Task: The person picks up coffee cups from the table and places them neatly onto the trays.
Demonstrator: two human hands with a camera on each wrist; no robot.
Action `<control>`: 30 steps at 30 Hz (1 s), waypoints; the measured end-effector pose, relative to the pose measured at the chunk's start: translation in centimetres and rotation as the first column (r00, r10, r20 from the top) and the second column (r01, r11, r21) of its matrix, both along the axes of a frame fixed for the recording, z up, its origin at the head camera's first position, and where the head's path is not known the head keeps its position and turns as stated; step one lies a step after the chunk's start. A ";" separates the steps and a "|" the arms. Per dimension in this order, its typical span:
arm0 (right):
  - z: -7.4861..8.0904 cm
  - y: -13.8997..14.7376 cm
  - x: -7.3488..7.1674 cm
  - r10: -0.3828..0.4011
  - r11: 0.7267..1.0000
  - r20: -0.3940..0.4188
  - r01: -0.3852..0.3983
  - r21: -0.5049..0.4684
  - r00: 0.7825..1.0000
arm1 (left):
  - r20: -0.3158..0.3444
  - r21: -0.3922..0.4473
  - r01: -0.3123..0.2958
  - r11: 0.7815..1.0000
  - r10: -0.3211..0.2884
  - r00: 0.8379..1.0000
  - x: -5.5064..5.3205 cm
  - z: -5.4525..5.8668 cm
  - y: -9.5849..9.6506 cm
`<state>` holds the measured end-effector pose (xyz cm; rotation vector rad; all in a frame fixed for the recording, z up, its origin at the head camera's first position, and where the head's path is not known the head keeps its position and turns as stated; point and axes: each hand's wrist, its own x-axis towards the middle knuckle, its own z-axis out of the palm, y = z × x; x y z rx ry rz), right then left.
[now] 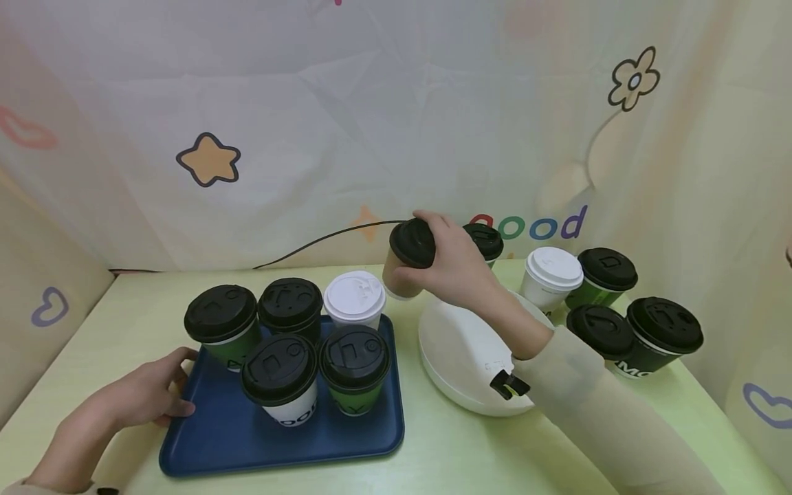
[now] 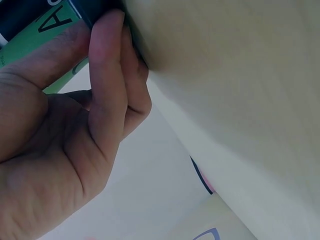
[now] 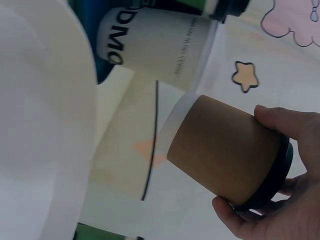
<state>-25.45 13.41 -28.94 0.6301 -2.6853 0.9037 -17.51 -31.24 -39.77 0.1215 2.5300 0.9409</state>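
My right hand (image 1: 454, 271) grips a brown paper cup (image 1: 399, 275) by its black lid (image 1: 412, 243) and holds it tilted in the air, just past the far right corner of the blue tray (image 1: 247, 440). In the right wrist view my fingers (image 3: 280, 200) curl round the lid rim of that brown cup (image 3: 222, 150). My left hand (image 1: 179, 381) holds the tray's left edge, thumb on the rim. Several lidded cups stand on the tray, one with a white lid (image 1: 355, 295). The left wrist view shows my curled fingers (image 2: 107, 100) beside a green cup (image 2: 35, 35).
A white bowl (image 1: 460, 350) lies right of the tray, under my right forearm. Several lidded cups stand at the right, one white-lidded (image 1: 553, 275), the rest black-lidded (image 1: 662, 330). A black cable (image 1: 322, 240) runs along the back. A patterned curtain closes off the table.
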 end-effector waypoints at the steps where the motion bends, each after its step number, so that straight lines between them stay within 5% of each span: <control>1: 0.3 0.1 0.3 0.002 1.000 -0.010 -0.002 -0.006 1.000 | 0.000 0.002 0.001 1.000 -0.001 1.000 0.0 0.0 0.0; 20: 2.8 -1.9 3.5 0.138 0.984 -0.087 -0.147 -0.102 0.987 | 0.049 0.009 -0.018 1.000 0.017 0.999 -0.3 0.0 -0.2; 30: 2.9 -4.3 5.4 0.304 0.936 -0.176 -0.328 -0.128 0.936 | 0.050 0.022 -0.020 1.000 0.019 0.999 -0.1 0.1 -0.1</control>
